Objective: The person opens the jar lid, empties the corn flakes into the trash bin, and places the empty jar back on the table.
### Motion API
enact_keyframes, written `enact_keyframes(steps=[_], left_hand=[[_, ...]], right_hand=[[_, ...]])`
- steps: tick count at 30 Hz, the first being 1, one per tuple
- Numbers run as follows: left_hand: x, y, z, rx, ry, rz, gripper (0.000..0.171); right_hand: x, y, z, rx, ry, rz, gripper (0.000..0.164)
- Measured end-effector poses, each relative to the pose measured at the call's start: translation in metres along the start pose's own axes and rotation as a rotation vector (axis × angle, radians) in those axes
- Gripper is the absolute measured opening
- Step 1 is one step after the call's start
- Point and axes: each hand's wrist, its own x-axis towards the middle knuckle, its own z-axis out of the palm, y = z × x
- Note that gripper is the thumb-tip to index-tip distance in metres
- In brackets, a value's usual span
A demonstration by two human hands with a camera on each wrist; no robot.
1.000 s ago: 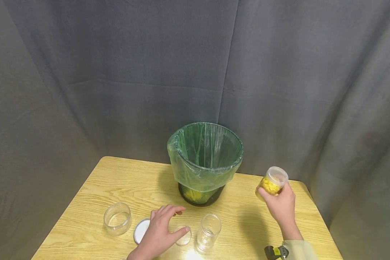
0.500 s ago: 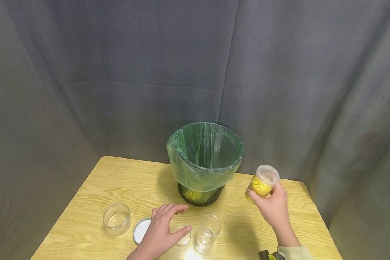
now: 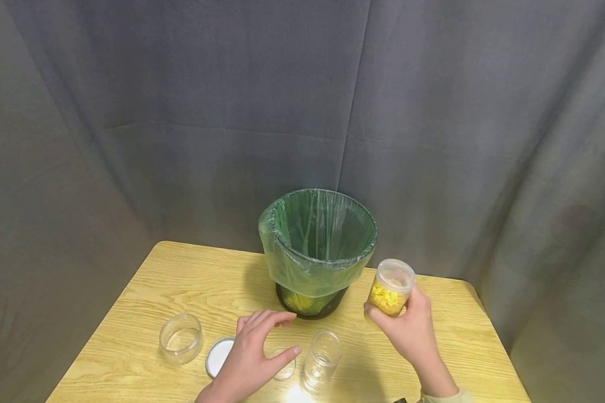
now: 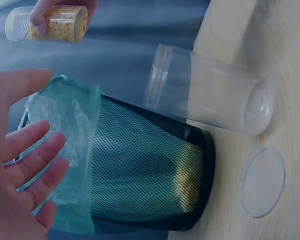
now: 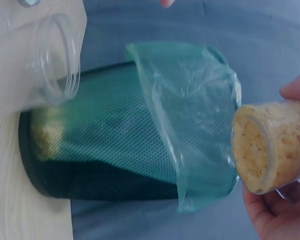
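My right hand (image 3: 408, 327) grips a clear plastic jar (image 3: 390, 288) partly filled with small yellow pieces. The jar is held up over the table, open end up and slightly tilted, right of the bin. In the right wrist view the yellow pieces (image 5: 290, 140) show through the wall and base. My left hand (image 3: 254, 355) hovers with fingers spread and thumb apart, holding nothing. Just right of it an empty clear jar (image 3: 322, 358) stands upright on the table. A clear round lid (image 4: 262, 182) lies flat beside that jar, partly behind my left thumb in the head view.
A mesh waste bin (image 3: 307, 302) lined with a green plastic bag (image 3: 312, 274) stands at the back middle. On the left are a low clear container (image 3: 181, 338) and a white disc-shaped lid (image 3: 219, 356), partly behind my left hand. Grey curtain (image 3: 222, 112) surrounds the wooden table (image 3: 181, 274).
My right hand has carried the jar of yellow pieces leftward, nearer the bin and the empty jar. The left hand has hardly moved.
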Motion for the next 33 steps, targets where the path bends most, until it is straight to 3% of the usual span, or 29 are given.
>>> enact_keyframes(steps=[7, 15, 26, 33], left_hand=[[0.005, 0.008, -0.005, -0.008, 0.029, 0.036, 0.051], [0.01, 0.016, -0.01, -0.024, 0.066, 0.077, 0.053], [0.016, 0.031, -0.018, -0.059, 0.075, 0.104, 0.057], [0.018, 0.039, -0.023, -0.091, 0.079, 0.131, 0.063]], right_hand=[[-0.004, -0.016, 0.003, 0.022, -0.05, -0.04, 0.057], [-0.009, -0.054, 0.005, 0.079, -0.139, -0.124, 0.06], [-0.03, -0.022, 0.033, 0.115, -0.268, -0.201, 0.067], [-0.045, -0.021, 0.045, 0.129, -0.375, -0.212, 0.07]])
